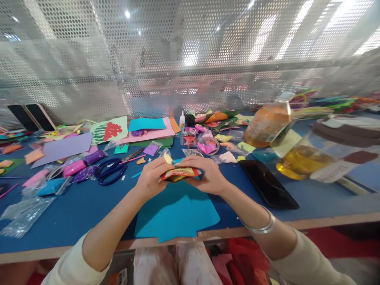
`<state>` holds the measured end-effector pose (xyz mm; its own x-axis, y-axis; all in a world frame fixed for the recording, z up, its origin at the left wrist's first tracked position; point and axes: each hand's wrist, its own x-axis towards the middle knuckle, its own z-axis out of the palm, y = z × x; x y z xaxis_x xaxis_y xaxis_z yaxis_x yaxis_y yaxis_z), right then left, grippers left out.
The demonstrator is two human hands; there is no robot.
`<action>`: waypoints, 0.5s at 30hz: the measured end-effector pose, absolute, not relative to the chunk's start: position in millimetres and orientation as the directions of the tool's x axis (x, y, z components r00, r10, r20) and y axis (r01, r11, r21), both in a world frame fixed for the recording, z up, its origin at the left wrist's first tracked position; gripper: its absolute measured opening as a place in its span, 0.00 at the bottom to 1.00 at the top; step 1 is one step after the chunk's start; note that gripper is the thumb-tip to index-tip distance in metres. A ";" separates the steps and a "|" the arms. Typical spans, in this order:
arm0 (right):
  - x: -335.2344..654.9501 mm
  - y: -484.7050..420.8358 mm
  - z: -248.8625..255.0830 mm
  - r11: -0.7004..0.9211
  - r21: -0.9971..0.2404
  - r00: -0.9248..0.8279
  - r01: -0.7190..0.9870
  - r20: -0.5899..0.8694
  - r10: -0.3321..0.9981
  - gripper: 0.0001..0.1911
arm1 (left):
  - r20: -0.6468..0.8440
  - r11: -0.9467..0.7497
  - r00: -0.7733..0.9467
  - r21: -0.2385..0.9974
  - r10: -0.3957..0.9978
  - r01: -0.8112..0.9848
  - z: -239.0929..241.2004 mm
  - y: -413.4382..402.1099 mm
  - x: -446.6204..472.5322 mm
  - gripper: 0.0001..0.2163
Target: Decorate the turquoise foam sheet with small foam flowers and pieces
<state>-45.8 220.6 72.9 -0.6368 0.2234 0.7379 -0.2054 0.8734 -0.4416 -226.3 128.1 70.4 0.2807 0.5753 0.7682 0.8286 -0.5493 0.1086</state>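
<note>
Both hands meet over the middle of the blue table (77, 213). My left hand (152, 176) and my right hand (208, 175) pinch the two ends of a small red and yellow snack packet (179, 174) between them, fingers closed on it. Just under the hands lies a teal sheet of felt (175, 211) that reaches the table's front edge. A silver bangle (263, 226) circles my right wrist.
Blue-handled scissors (110, 171) lie left of the hands, with pink and purple clay packets (81, 163). A black phone (268, 184) lies to the right, then two drink bottles (268, 124). Coloured paper sheets (148, 128), a glue bottle (182, 119) and scraps crowd the back, before a perforated screen.
</note>
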 end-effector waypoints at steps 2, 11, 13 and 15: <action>-44.7 220.0 72.7 0.877 -0.424 -0.615 -0.226 0.760 0.209 0.13 | 0.752 -0.553 0.269 0.150 0.602 0.819 71.5 127.6 -225.5 0.10; -45.2 217.7 75.3 0.751 -0.656 -0.654 -0.080 0.603 0.457 0.05 | 0.544 -0.492 0.213 0.441 0.812 0.751 78.4 124.5 -223.8 0.07; -46.4 218.6 74.1 0.628 -0.772 -0.665 -0.098 0.521 0.536 0.07 | 0.498 -0.477 0.228 0.458 0.836 0.750 81.5 123.9 -225.0 0.09; -47.2 219.4 71.6 0.478 -0.866 -0.683 -0.149 0.439 0.584 0.12 | 0.472 -0.458 0.220 0.480 0.854 0.749 83.2 124.3 -225.6 0.10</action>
<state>-47.2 219.4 71.6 -0.6828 0.5839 0.4392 -0.1486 0.4776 -0.8659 -225.6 124.3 83.2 0.2197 0.8540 0.4716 0.7486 -0.4576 0.4799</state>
